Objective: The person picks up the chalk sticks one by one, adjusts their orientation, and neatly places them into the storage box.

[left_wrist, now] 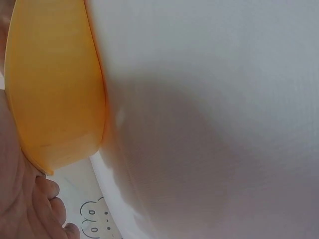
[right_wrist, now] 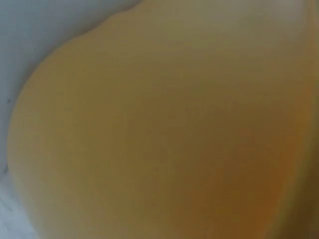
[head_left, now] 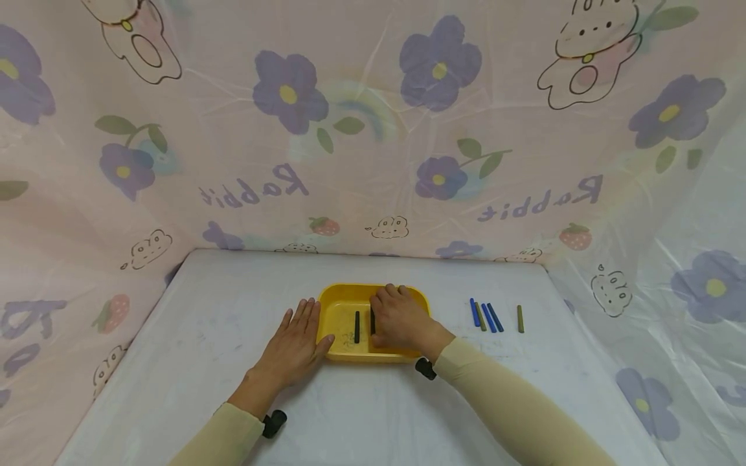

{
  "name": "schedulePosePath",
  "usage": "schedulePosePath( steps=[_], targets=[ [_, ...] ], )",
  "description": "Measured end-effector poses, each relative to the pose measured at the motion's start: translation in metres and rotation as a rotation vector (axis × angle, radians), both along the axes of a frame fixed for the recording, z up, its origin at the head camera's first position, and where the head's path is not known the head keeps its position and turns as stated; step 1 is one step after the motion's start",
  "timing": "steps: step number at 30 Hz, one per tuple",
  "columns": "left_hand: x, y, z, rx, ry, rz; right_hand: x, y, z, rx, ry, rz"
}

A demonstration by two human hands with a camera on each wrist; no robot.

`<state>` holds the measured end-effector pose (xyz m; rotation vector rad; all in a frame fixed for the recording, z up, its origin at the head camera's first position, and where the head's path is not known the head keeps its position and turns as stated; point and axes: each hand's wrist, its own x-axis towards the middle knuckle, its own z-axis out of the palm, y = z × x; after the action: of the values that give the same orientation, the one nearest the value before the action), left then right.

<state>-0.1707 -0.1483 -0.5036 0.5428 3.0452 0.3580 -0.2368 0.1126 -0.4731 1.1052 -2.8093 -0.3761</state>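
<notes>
Yellow plastic, shallow and round-cornered: that is the tray (head_left: 350,294) sitting in the middle of the white worktop (head_left: 361,414), and both of my hands are at it. My left hand (head_left: 294,343) lies flat on the worktop just left of the tray, fingers straight and close together, pointing to the far side, with the thumb touching the tray's near left corner. It holds nothing. From the left wrist view I see the tray's yellow outer wall (left_wrist: 55,84) right beside my palm and the white worktop (left_wrist: 214,124) spreading out to the right.

My right hand (head_left: 401,320) rests inside the tray on its right half, fingers bent downward over the tray floor. One short black stick (head_left: 357,326) lies free on the tray floor, left of that hand, running near to far. A second black stick (head_left: 372,320) shows just at the left edge of my right hand, touching the fingers; whether I am pinching it or only resting on it, I cannot tell (the back of the hand hides the fingertips). The right wrist view is filled with blurred yellow tray (right_wrist: 164,129) and gives nothing more.

Well to the right of the tray, on the worktop, lie three blue sticks (head_left: 488,317) close together with one olive-green stick (head_left: 480,316) among them, and a second olive-green stick (head_left: 520,319) a little further right, apart from the group.
</notes>
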Motion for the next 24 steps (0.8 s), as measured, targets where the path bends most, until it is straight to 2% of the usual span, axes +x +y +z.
schedulePosePath(
  steps=[7,24],
  targets=[
    [0.001,0.000,0.000,-0.008,0.011,-0.001,0.000,-0.005,-0.006,0.040,-0.052,-0.017],
    [0.001,0.000,-0.001,0.013,0.001,-0.001,-0.004,-0.014,-0.023,0.069,-0.074,-0.006]
  ],
)
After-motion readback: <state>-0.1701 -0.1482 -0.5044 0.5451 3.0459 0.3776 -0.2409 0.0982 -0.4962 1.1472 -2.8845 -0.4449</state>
